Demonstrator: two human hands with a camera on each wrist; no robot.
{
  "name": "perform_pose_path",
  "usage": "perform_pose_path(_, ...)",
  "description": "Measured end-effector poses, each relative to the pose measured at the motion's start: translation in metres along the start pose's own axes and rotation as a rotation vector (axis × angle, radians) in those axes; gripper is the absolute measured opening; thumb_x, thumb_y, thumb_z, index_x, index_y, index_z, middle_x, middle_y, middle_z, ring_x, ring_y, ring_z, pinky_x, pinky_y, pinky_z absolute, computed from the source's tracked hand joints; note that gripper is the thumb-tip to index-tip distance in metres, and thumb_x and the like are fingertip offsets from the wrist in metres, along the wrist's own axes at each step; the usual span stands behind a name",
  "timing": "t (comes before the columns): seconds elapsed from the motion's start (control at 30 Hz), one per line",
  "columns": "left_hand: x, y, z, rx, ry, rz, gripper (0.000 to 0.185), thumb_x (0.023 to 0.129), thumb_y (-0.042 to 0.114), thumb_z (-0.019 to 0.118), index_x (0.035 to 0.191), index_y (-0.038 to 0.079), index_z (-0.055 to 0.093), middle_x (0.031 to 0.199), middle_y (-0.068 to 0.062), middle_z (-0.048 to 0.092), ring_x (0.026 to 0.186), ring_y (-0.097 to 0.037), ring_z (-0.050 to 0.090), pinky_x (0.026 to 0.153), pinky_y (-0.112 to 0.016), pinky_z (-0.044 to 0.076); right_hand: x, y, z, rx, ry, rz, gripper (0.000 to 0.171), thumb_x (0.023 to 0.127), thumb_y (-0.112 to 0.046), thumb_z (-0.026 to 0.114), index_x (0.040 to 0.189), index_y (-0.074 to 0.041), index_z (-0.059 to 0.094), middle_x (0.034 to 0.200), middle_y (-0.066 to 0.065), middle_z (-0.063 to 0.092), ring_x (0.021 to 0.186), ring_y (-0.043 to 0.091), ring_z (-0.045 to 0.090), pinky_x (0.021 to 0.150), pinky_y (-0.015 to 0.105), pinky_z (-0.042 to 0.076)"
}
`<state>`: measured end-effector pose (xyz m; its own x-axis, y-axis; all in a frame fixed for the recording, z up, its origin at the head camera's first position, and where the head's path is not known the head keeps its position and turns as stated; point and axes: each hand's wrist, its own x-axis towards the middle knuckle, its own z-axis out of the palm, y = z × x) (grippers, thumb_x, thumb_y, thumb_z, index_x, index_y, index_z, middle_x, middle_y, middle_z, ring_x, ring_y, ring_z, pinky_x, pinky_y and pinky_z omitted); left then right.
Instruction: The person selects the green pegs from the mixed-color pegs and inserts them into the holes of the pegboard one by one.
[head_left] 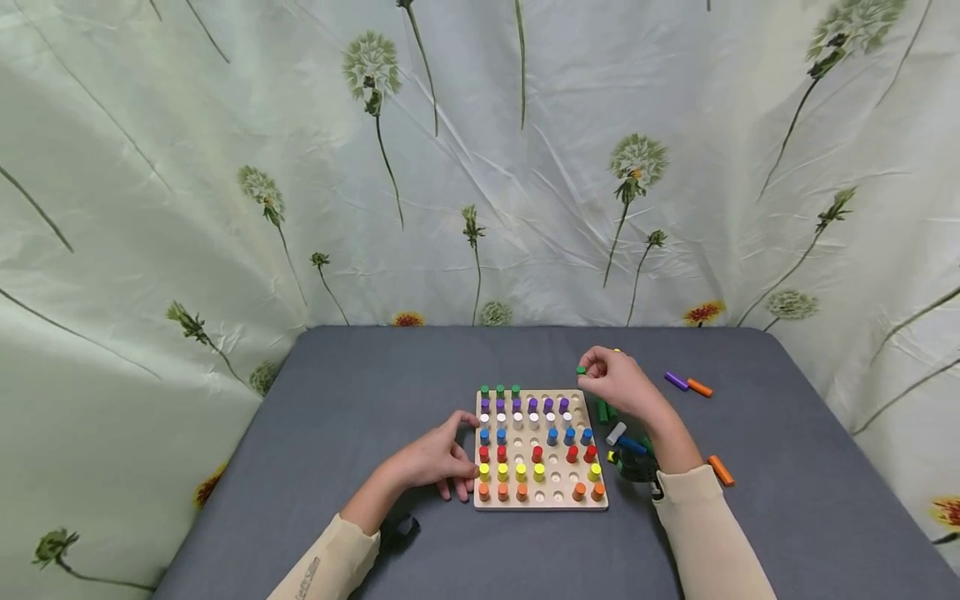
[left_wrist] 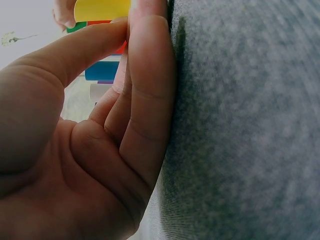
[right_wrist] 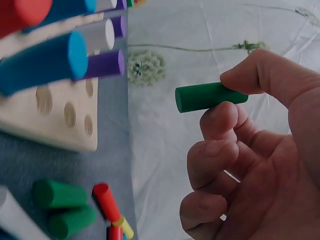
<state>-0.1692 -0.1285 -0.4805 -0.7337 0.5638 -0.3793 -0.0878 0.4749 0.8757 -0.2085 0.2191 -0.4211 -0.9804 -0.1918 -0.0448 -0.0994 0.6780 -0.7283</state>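
A wooden pegboard (head_left: 540,507) lies on the table with coloured pegs upright in rows, green at the back and orange at the front. My right hand (head_left: 621,385) is raised beyond the board's back right corner. Between thumb and index finger it pinches a green peg (right_wrist: 200,97), the other fingers curled beneath. Three green pegs (head_left: 500,390) stand at the left of the back row. My left hand (head_left: 431,458) touches the board's left edge, its thumb near a yellow peg (left_wrist: 102,10). Its fingers lie fairly straight along the tabletop in the left wrist view.
Loose pegs lie right of the board: green pegs (right_wrist: 60,195), a white peg (head_left: 616,433), a blue peg (head_left: 632,445), a purple peg (head_left: 677,381) and orange pegs (head_left: 721,471). Bare holes show in several rows. A flower-patterned cloth (head_left: 480,167) hangs behind the grey table (head_left: 360,392).
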Motion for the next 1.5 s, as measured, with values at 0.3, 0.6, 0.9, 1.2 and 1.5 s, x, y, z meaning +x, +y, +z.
perform_pose_path(0.3, -0.002, -0.001, -0.001, 0.005, 0.001, 0.004, 0.067, 0.095, 0.012, 0.075, 0.148, 0.015, 0.034, 0.080, -0.007, 0.077, 0.060, -0.015, 0.073, 0.049, -0.029, 0.057, 0.013, -0.020, 0.017, 0.055, -0.041, -0.054, 0.019, 0.093, -0.012, 0.063, 0.110, -0.003, 0.062, 0.090, 0.007, 0.061, 0.079, 0.020, 0.053, 0.071, 0.033, 0.044)
perform_pose_path(0.6, -0.001, 0.001, -0.001, 0.002, -0.014, -0.001, 0.067, 0.096, 0.012, 0.076, 0.148, 0.016, 0.034, 0.081, -0.008, 0.078, 0.060, -0.016, 0.073, 0.049, -0.031, 0.058, 0.022, -0.029, 0.037, 0.017, -0.092, -0.058, 0.016, 0.092, -0.011, 0.066, 0.107, -0.005, 0.064, 0.092, 0.007, 0.064, 0.073, 0.018, 0.054, 0.064, 0.030, 0.045)
perform_pose_path(0.9, 0.000, 0.001, -0.001, 0.000, -0.009, 0.007, 0.067, 0.097, 0.012, 0.075, 0.149, 0.016, 0.034, 0.082, -0.007, 0.078, 0.060, -0.016, 0.073, 0.049, -0.032, 0.057, 0.031, -0.031, 0.051, 0.001, -0.138, -0.028, 0.014, 0.092, -0.011, 0.066, 0.106, -0.008, 0.065, 0.092, 0.006, 0.066, 0.069, 0.017, 0.054, 0.062, 0.030, 0.045)
perform_pose_path(1.2, 0.000, 0.000, -0.001, -0.002, -0.004, -0.003, 0.067, 0.096, 0.010, 0.074, 0.149, 0.016, 0.034, 0.080, -0.007, 0.078, 0.059, -0.015, 0.072, 0.048, -0.030, 0.056, 0.035, -0.028, 0.059, -0.051, -0.160, -0.019, 0.012, 0.093, -0.012, 0.069, 0.104, -0.009, 0.066, 0.090, 0.005, 0.067, 0.067, 0.016, 0.054, 0.059, 0.029, 0.045)
perform_pose_path(1.5, -0.001, -0.001, -0.002, -0.009, 0.003, -0.003, 0.066, 0.097, 0.010, 0.074, 0.149, 0.017, 0.034, 0.081, -0.007, 0.078, 0.060, -0.015, 0.073, 0.049, -0.030, 0.056, 0.039, -0.027, 0.061, -0.094, -0.184, -0.010, 0.011, 0.098, -0.012, 0.068, 0.107, -0.007, 0.067, 0.092, 0.006, 0.068, 0.069, 0.017, 0.058, 0.064, 0.030, 0.049)
